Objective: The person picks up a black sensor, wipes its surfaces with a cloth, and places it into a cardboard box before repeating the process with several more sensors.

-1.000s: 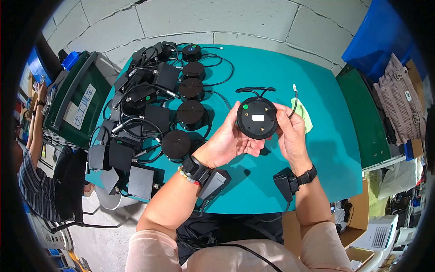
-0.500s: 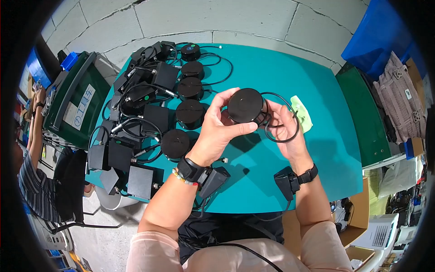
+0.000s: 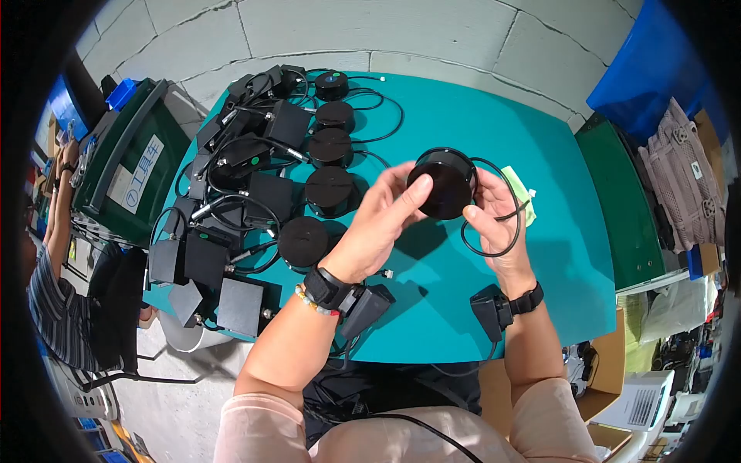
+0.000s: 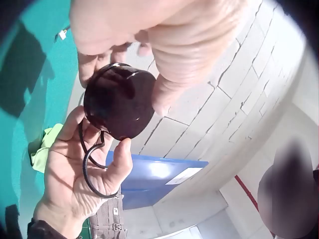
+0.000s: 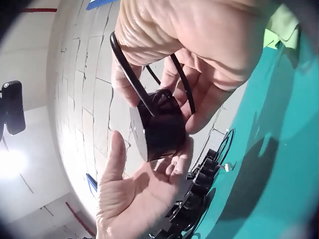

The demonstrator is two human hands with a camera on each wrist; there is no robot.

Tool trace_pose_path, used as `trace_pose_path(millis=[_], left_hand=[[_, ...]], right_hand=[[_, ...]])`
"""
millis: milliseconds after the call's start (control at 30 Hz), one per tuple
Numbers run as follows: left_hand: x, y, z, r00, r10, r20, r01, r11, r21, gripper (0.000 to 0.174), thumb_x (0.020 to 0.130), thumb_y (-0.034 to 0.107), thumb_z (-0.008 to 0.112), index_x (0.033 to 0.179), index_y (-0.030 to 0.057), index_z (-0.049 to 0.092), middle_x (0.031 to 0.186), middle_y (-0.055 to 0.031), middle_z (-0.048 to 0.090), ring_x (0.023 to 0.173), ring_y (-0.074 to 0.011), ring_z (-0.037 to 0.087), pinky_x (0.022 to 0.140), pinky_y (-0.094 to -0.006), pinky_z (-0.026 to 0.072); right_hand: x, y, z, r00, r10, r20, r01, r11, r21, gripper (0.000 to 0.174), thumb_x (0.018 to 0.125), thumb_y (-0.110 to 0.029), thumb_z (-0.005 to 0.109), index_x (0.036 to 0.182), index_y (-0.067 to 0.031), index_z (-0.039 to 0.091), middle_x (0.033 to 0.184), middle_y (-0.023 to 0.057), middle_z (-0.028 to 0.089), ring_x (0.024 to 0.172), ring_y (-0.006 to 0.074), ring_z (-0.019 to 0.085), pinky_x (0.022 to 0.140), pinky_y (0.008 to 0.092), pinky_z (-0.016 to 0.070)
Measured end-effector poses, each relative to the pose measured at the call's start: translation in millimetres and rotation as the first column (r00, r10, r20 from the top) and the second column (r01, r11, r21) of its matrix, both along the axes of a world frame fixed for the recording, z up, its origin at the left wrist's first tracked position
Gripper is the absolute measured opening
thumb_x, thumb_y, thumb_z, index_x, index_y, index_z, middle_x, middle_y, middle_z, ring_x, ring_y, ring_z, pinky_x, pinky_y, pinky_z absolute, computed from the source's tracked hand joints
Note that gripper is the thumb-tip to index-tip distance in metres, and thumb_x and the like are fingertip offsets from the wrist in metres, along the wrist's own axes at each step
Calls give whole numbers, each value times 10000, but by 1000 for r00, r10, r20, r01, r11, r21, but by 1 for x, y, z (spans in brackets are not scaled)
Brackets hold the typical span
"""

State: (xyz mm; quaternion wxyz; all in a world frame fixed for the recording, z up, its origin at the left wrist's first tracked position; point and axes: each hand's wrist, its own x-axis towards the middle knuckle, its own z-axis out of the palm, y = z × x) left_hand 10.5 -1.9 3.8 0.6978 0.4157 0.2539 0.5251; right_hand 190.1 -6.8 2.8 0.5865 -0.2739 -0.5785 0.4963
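A round black housing (image 3: 441,194), glossy-faced and shaped like a short drum, is held up over the green table. My left hand (image 3: 376,230) grips it from the left, thumb on the face and fingers behind. From the other side my right hand (image 3: 505,243) holds its edge; in the right wrist view the thumb sits at the rim and the fingers reach round the back. A black cable (image 5: 130,74) leaves the housing and loops across the right hand. One small white connector (image 3: 387,273) shows beside my left wrist.
Similar round housings (image 3: 328,190) stand in a row on the left, beside a pile of black boxes (image 3: 270,199) with tangled cables. A light green cloth (image 3: 522,187) lies behind my right hand. Further left are a green cart (image 3: 143,166) and another person's arm (image 3: 65,181).
The housing was flipped from its underside, with label and screws, to its glossy face. Since then it has tilted and shifted slightly right, the left thumb moving onto the face.
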Motion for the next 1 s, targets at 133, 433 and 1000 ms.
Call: trace_pose_path(millis=[133, 433, 1000], left_hand=[[1, -4, 1, 984, -179, -10, 178, 981, -80, 498, 929, 448, 441, 1256, 73, 423, 1148, -40, 538, 997, -135, 540, 875, -318, 467], [1, -3, 0, 920, 324, -219, -228, 900, 372, 897, 679, 70, 768, 1385, 36, 216, 1199, -111, 446, 1088, -183, 490, 970, -328, 392], [8, 1, -11, 877, 380, -294, -191, 837, 513, 765, 582, 25, 813, 1229, 60, 407, 1166, -65, 505, 1073, -176, 514, 955, -329, 410]], right_hand=[[-1, -4, 3, 988, -34, 153, 30, 999, 32, 524, 740, -49, 699, 1198, 77, 475, 1108, 128, 571, 1012, 181, 559, 884, 315, 456], [11, 3, 1, 938, -186, 294, 222, 971, -94, 276, 871, 1, 556, 1147, 2, 571, 1018, 94, 627, 959, 104, 569, 837, 225, 456], [-4, -4, -5, 868, -312, 386, 175, 920, 350, 580, 642, -180, 812, 1154, -39, 577, 1069, 108, 621, 967, 197, 601, 854, 309, 466]])
